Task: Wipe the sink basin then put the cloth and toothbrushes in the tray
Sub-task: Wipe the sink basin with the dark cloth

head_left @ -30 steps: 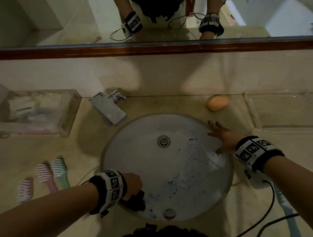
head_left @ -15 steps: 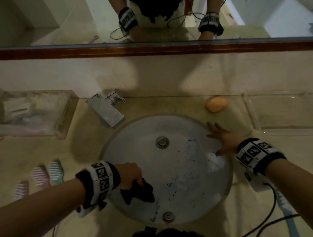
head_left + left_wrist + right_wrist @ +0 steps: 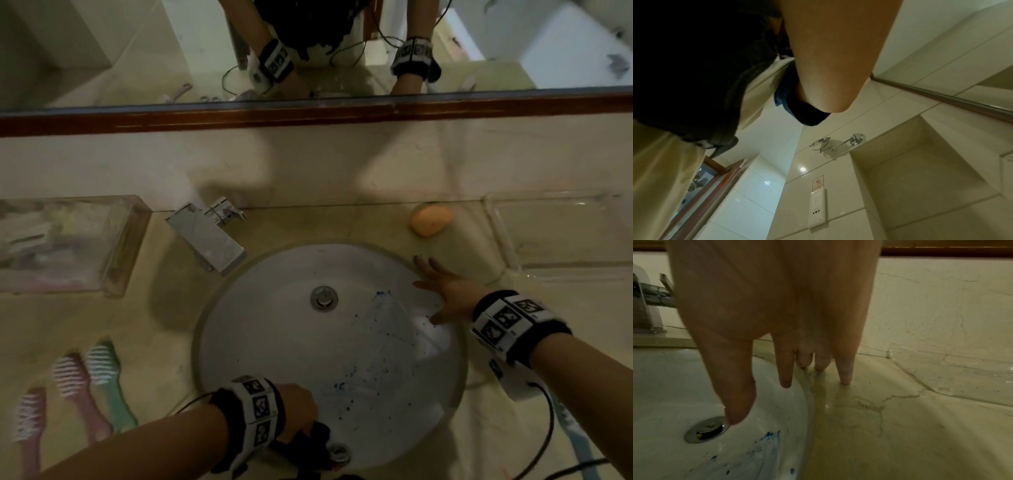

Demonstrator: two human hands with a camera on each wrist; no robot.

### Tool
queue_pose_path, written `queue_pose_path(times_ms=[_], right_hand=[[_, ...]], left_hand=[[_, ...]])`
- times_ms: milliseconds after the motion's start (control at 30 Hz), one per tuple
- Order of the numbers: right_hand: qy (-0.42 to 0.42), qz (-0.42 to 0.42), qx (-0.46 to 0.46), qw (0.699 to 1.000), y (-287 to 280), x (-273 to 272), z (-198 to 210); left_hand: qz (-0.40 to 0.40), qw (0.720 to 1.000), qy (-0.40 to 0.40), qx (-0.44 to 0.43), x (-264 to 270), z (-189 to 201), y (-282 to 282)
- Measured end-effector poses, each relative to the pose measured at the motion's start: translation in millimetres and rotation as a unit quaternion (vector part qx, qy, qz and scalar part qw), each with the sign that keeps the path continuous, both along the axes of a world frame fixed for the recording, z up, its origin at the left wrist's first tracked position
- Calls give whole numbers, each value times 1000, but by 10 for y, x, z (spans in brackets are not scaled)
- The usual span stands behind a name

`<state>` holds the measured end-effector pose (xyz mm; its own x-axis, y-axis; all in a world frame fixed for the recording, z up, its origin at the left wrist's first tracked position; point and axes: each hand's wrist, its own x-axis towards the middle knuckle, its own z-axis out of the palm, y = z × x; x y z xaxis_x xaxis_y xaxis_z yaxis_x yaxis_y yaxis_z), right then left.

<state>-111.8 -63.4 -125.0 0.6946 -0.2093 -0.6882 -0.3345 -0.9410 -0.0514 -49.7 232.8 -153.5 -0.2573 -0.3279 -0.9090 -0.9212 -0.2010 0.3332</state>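
Note:
The white round sink basin carries blue specks and smears in its right and near parts. At the basin's near rim my left hand grips a dark cloth beside the overflow hole. My right hand rests flat with straight fingers on the basin's right rim; its fingertips touch the counter in the right wrist view. Three toothbrushes lie on the counter at the left, and a blue one lies at the right. A clear tray sits at the back right. The left wrist view shows only my arm and the wall.
A chrome faucet stands at the basin's back left. An orange soap lies behind the basin. A clear box with items sits at the far left. The drain is in the basin's middle. A black cable trails by my right wrist.
My left hand swept the cloth from the near-left rim into the basin, then back toward the near rim by the overflow hole. My right hand stayed on the right rim.

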Motion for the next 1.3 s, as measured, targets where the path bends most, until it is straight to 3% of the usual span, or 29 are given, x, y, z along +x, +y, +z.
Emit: queue_pose_path(times_ms=[167,400,567,733,900,1200,1300], right_hand=[[0,1,-3,1000,-3,5,-29],[7,4,6,1000,-52,16,-65],[0,2,11,1000,-49,8,-64],[-3,5,8,1000,-23,-8,-31],[-2,2,16,1000,-49,-12,-28],[-4,5,7,1000,-40,-7,-17],[-10,9,8,1000,-48,-2,-17]], left_hand=[[37,998,-45,-7,126,-195,-95],[35,997,-61,-8,438,-4,-270],[30,986,-161,18,746,129,-163],[115,962,-243,45,963,-51,105],[152,963,-219,29,698,-332,213],[268,957,-107,42,320,-292,-41],[267,960,-82,28,331,-137,-180]])
